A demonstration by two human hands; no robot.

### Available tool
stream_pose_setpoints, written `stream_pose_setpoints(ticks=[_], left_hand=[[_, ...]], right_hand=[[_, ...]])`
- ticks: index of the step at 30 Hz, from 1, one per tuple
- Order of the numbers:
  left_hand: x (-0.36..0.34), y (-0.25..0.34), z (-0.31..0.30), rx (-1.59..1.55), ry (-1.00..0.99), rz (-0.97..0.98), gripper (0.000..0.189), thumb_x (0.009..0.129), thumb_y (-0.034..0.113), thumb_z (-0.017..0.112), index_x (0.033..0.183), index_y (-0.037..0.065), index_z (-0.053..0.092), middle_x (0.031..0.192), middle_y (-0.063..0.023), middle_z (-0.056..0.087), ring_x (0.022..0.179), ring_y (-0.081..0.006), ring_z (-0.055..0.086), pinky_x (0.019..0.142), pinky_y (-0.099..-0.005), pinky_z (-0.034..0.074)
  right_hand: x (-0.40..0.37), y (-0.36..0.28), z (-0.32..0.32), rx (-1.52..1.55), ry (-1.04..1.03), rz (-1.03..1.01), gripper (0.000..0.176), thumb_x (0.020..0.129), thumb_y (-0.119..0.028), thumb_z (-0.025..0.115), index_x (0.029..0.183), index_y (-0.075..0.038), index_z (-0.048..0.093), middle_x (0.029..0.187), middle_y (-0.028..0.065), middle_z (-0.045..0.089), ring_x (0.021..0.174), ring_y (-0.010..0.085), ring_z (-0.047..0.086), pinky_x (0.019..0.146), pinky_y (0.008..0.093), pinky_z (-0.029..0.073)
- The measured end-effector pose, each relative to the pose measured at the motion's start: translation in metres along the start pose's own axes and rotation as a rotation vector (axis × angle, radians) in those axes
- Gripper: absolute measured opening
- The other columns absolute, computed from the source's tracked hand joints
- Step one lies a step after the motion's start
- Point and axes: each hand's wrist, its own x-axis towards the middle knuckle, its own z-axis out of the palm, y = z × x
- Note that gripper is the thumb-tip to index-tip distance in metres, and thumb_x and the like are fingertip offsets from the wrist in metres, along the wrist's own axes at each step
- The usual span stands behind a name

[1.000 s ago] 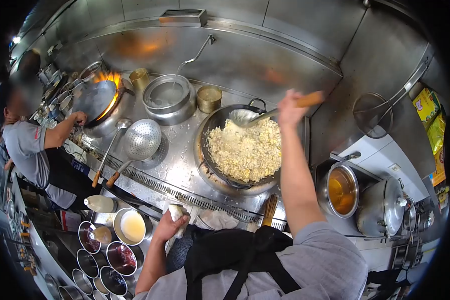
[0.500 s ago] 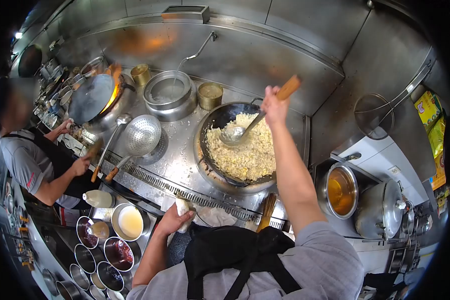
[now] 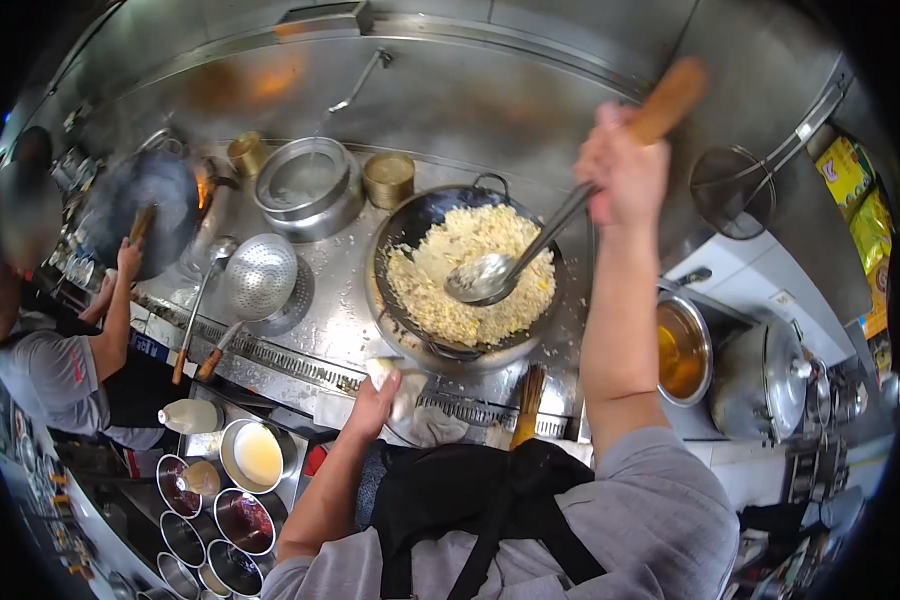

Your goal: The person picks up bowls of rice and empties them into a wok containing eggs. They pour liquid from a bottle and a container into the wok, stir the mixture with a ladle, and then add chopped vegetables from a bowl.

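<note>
My right hand (image 3: pixel 625 170) is closed round the wooden handle of a metal ladle (image 3: pixel 485 278), held at a slant over the wok. The ladle's bowl rests on the fried rice (image 3: pixel 440 300), which has yellow bits in it. The dark wok (image 3: pixel 395 229) sits on the steel stove, a loop handle at its far edge. In front of the wok's near left side, my left hand (image 3: pixel 378 400) grips a whitish cloth (image 3: pixel 407 392). Another crumpled cloth (image 3: pixel 432 426) lies beside it on the stove's front edge.
A co-worker (image 3: pixel 55 370) handles a smoking wok (image 3: pixel 150 205) at the left. A perforated strainer (image 3: pixel 261 276), a water pot (image 3: pixel 308 190) and a tin (image 3: pixel 388 180) stand left of my wok. Sauce containers (image 3: pixel 244 520) are lower left, an oil pot (image 3: pixel 682 350) right, a brush (image 3: pixel 529 410) in front.
My right hand has moved right and closer to the camera, with the ladle more slanted. My left hand has shifted slightly with the cloth. The co-worker's wok and hands have moved left and up.
</note>
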Motion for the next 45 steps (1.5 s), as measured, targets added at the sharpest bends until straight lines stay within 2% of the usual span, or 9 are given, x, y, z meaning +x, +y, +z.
stream_pose_setpoints(ticks=[5, 6, 10, 14, 17, 34, 38, 40, 45], left_hand=[[0.061, 0.0, 0.054, -0.491, -0.061, -0.375, 0.043, 0.095, 0.047, 0.047, 0.106, 0.006, 0.054, 0.088, -0.0071, 0.062, 0.074, -0.0196, 0.061, 0.065, -0.0382, 0.05], [0.074, -0.007, 0.062, -0.465, -0.089, -0.423, 0.043, 0.095, 0.05, 0.046, 0.104, 0.009, 0.054, 0.09, -0.0072, 0.062, 0.076, -0.0221, 0.062, 0.068, -0.0423, 0.051], [0.097, -0.024, 0.085, -0.437, -0.063, -0.542, 0.025, 0.087, 0.03, 0.057, 0.091, 0.005, 0.057, 0.076, -0.0086, 0.061, 0.061, -0.0234, 0.06, 0.05, -0.0384, 0.048], [0.128, -0.061, 0.085, -0.343, -0.049, -0.532, 0.014, 0.08, 0.015, 0.059, 0.083, 0.002, 0.058, 0.069, -0.0106, 0.058, 0.054, -0.0233, 0.058, 0.044, -0.0403, 0.045], [0.131, -0.066, 0.091, -0.331, -0.079, -0.475, 0.008, 0.08, 0.01, 0.058, 0.085, 0.004, 0.055, 0.068, -0.0078, 0.055, 0.055, -0.0231, 0.057, 0.047, -0.0404, 0.047], [0.128, -0.054, 0.08, -0.227, -0.002, -0.364, 0.021, 0.075, 0.014, 0.061, 0.085, -0.004, 0.059, 0.072, -0.0126, 0.06, 0.057, -0.0252, 0.06, 0.049, -0.0411, 0.047], [0.127, -0.056, 0.081, -0.231, 0.016, -0.405, 0.022, 0.075, 0.016, 0.061, 0.09, -0.001, 0.06, 0.076, -0.0112, 0.061, 0.062, -0.0247, 0.061, 0.051, -0.0407, 0.048], [0.133, -0.067, 0.079, -0.24, -0.007, -0.367, 0.021, 0.076, 0.015, 0.061, 0.09, -0.001, 0.06, 0.077, -0.011, 0.061, 0.063, -0.0244, 0.061, 0.051, -0.0401, 0.048], [0.133, -0.07, 0.08, -0.311, -0.043, -0.291, 0.02, 0.077, 0.014, 0.059, 0.09, -0.001, 0.06, 0.076, -0.0099, 0.061, 0.061, -0.0232, 0.06, 0.051, -0.0387, 0.048]], right_hand=[[0.017, 0.091, -0.057, -0.781, 0.362, 0.045, 0.021, 0.087, -0.014, 0.066, 0.079, -0.007, 0.048, 0.051, -0.0047, 0.038, 0.038, 0.0079, 0.037, 0.034, 0.0268, 0.03], [0.03, 0.17, -0.092, -0.501, 0.344, -0.015, 0.022, 0.085, -0.014, 0.068, 0.079, -0.006, 0.048, 0.053, -0.003, 0.042, 0.038, 0.0096, 0.038, 0.034, 0.0284, 0.031], [0.053, 0.079, -0.066, -0.318, 0.251, 0.187, 0.023, 0.086, -0.019, 0.067, 0.079, -0.009, 0.048, 0.052, -0.0027, 0.041, 0.037, 0.008, 0.036, 0.034, 0.0268, 0.03], [0.042, 0.013, -0.082, -0.074, 0.211, -0.171, 0.024, 0.089, -0.018, 0.064, 0.073, -0.012, 0.047, 0.049, -0.0041, 0.038, 0.036, 0.0066, 0.034, 0.034, 0.0257, 0.029], [0.057, 0.165, -0.15, -0.436, 0.503, -0.319, 0.026, 0.088, -0.011, 0.063, 0.07, -0.012, 0.044, 0.048, -0.003, 0.038, 0.034, 0.0113, 0.038, 0.032, 0.0289, 0.031], [0.026, 0.019, -0.049, 0.017, -0.064, -0.097, 0.02, 0.088, -0.014, 0.065, 0.08, -0.006, 0.049, 0.052, -0.0032, 0.04, 0.038, 0.0063, 0.035, 0.036, 0.0237, 0.029], [-0.008, 0.154, -0.05, 0.248, 0.122, 0.071, 0.019, 0.09, -0.019, 0.062, 0.078, -0.01, 0.05, 0.054, -0.0023, 0.041, 0.04, 0.0078, 0.037, 0.038, 0.0235, 0.031], [0.003, 0.216, -0.063, -0.351, -0.045, -0.11, 0.023, 0.089, -0.02, 0.064, 0.075, -0.011, 0.049, 0.053, -0.0032, 0.04, 0.04, 0.0078, 0.037, 0.037, 0.0233, 0.03], [-0.006, 0.048, 0.018, -0.104, -0.3, -0.006, 0.028, 0.089, -0.017, 0.064, 0.071, -0.011, 0.043, 0.051, -0.0037, 0.039, 0.04, 0.0066, 0.036, 0.039, 0.0231, 0.03]])
